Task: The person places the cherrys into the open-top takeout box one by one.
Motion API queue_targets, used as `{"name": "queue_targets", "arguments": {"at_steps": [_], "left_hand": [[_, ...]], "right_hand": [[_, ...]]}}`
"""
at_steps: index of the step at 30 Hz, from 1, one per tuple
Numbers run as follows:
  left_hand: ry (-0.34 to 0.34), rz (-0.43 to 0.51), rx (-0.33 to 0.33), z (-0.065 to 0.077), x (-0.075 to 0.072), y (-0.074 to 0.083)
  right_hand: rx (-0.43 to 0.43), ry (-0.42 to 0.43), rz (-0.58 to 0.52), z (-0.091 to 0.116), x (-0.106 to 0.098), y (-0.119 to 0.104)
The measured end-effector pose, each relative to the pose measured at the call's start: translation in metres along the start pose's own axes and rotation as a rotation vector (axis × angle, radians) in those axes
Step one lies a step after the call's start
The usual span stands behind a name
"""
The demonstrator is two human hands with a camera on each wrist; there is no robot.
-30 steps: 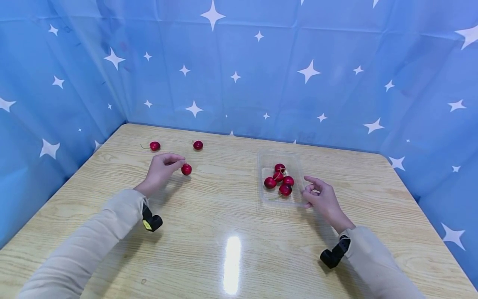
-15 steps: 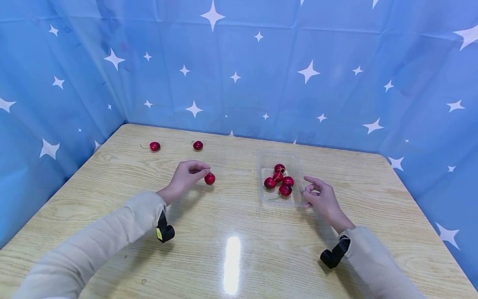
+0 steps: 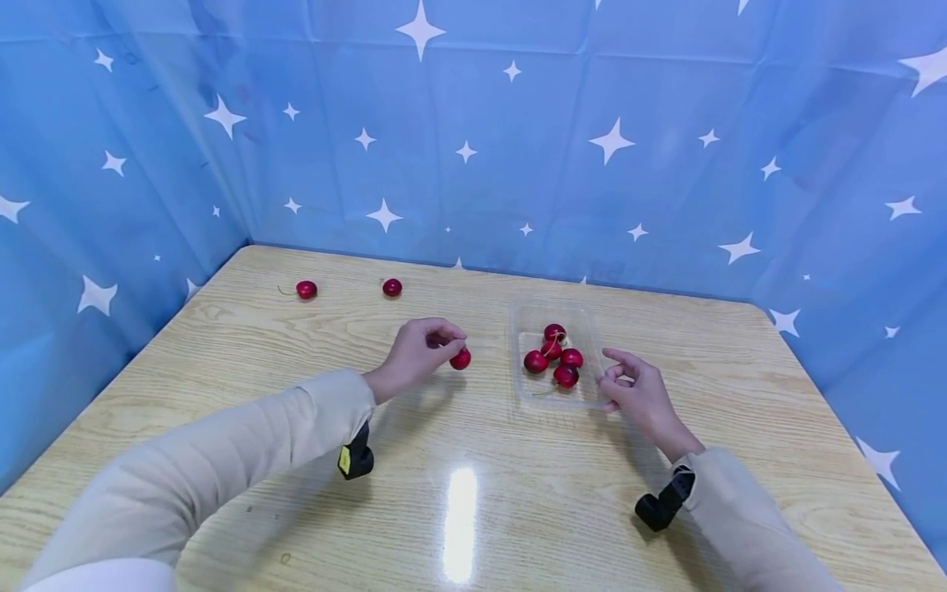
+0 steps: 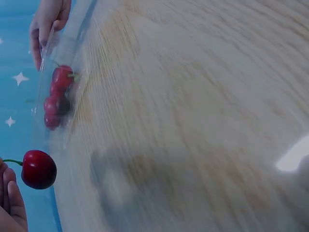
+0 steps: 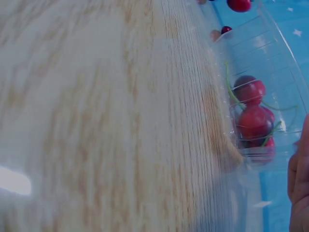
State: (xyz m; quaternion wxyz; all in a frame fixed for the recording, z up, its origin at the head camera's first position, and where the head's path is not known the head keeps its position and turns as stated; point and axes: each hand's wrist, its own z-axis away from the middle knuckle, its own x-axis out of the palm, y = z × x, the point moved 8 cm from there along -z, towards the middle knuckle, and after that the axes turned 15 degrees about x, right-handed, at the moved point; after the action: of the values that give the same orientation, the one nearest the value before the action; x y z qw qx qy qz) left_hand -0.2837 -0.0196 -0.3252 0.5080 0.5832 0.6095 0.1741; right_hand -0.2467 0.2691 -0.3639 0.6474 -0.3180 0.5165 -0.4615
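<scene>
In the head view my left hand [image 3: 418, 355] pinches a dark red cherry [image 3: 460, 358] by its stem, above the table and left of a clear plastic box [image 3: 533, 316]. The left wrist view shows the held cherry [image 4: 38, 170] hanging from its green stem at the fingertips. Several red cherries [image 3: 566, 376] with stems lie in the box. My right hand [image 3: 638, 395] holds the box's right edge, thumb and fingers at the rim. The right wrist view shows only part of that hand [image 5: 300, 179] beside the box; its exact contact is partly hidden.
Two more cherries lie toward the back left of the wooden table [image 3: 385, 510]: one cherry [image 3: 307, 289] with its stem pointing left, the other cherry [image 3: 392, 288] to its right. A blue star-patterned curtain [image 3: 518, 148] stands behind the table and at its sides.
My left hand has moved right with the cherry, from near the two loose cherries to close by the box. The right hand and the box have stayed in place.
</scene>
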Motion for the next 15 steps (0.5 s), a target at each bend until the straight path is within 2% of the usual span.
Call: {"name": "queue_targets", "arguments": {"at_steps": [5, 15], "left_hand": [[-0.045, 0.000, 0.027, -0.016, 0.015, 0.013], [-0.118, -0.010, 0.092, -0.057, 0.036, 0.038]], "right_hand": [[-0.002, -0.002, -0.007, 0.000, -0.001, 0.000], [-0.003, -0.004, -0.008, 0.001, 0.000, -0.002]]}}
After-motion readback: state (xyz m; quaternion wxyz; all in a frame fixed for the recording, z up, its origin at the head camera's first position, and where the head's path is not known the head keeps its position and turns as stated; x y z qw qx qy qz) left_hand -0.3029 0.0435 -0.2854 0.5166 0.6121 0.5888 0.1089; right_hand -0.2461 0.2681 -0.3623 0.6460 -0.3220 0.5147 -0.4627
